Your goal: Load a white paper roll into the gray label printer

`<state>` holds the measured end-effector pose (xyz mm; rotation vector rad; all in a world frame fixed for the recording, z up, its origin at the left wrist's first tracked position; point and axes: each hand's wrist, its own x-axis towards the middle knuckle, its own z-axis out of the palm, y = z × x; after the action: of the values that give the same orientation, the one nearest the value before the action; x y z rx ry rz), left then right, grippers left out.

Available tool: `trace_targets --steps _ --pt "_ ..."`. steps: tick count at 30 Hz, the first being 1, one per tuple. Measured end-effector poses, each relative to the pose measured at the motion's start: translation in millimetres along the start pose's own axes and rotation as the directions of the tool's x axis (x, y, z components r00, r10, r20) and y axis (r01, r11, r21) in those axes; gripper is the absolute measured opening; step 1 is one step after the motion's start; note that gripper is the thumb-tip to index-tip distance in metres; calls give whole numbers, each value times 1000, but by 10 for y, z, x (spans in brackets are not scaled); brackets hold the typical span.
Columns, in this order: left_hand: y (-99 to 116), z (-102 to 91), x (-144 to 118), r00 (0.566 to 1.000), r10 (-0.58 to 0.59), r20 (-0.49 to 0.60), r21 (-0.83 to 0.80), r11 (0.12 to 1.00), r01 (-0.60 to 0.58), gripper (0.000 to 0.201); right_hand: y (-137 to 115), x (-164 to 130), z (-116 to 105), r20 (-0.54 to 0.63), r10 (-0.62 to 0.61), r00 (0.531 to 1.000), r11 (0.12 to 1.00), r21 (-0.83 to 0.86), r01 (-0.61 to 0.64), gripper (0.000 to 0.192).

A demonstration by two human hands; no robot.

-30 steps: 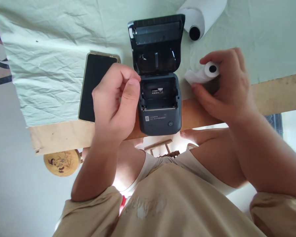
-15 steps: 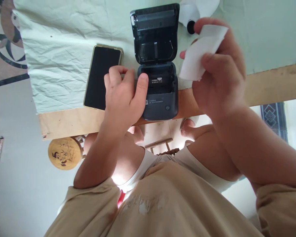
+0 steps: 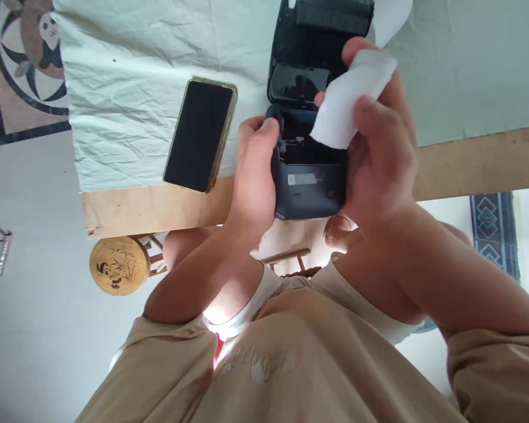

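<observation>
A dark label printer stands at the table's front edge with its lid tipped up and back. Gripping the printer's left side is my left hand, its thumb at the upper rim. My right hand pinches a crumpled piece of white paper between thumb and fingers. The paper hangs over the right part of the printer's open compartment and hides some of it. The heel of that hand is close against the printer's right side; whether it touches I cannot tell.
A phone with a dark screen lies left of the printer on the pale green cloth. More white paper lies behind the lid. The wooden table edge runs in front, and a round stool stands below left.
The printer now sits further right in view and is tilted. My left hand has taken a fuller hold on its side. The paper in my right hand has come over the compartment.
</observation>
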<state>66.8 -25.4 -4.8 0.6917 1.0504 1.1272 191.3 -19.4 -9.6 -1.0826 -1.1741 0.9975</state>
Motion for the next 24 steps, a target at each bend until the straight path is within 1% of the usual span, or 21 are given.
trace_targets --steps 2,4,6,8,10,12,14,17,19,21,23,24 --pt "18 34 -40 993 -4 116 -216 976 29 20 -54 -21 -49 -1 -2 1000 1000 0 2 45" --pt "5 39 -57 979 -9 203 -340 937 79 17 -84 -39 -105 -5 -5 1000 1000 15 5 45" --pt "-36 37 -45 971 -33 237 -358 926 119 19 -78 -39 -167 4 -24 1000 998 53 24 44" --pt "-83 47 -14 965 -36 260 -372 919 134 21 -44 -11 -230 27 -42 999 995 90 39 42" --pt "-106 72 20 963 -40 267 -391 909 146 22 3 43 -287 44 -47 998 995 89 43 42" --pt "-93 105 45 961 -58 270 -387 907 164 22 47 110 -330 40 -49 998 994 96 45 45" --pt "-58 134 63 959 -81 273 -379 907 184 22 66 176 -358 22 -55 998 988 147 51 46" --pt "-25 143 87 961 -52 271 -402 901 162 23 13 243 -406 26 -48 999 977 207 42 36" --pt "-33 118 104 960 -24 278 -423 895 145 22 -79 254 -471 25 -10 1000 981 195 5 24" --pt "-57 81 114 957 -14 291 -428 892 143 20 -184 237 -576 3 68 998 979 192 -67 17" --pt "-79 46 112 950 -25 312 -431 887 165 19 -259 211 -715 1 168 986 966 201 -165 23" --pt "-87 33 107 946 -32 323 -438 881 180 19 -273 201 -792 26 228 973 954 193 -229 28"
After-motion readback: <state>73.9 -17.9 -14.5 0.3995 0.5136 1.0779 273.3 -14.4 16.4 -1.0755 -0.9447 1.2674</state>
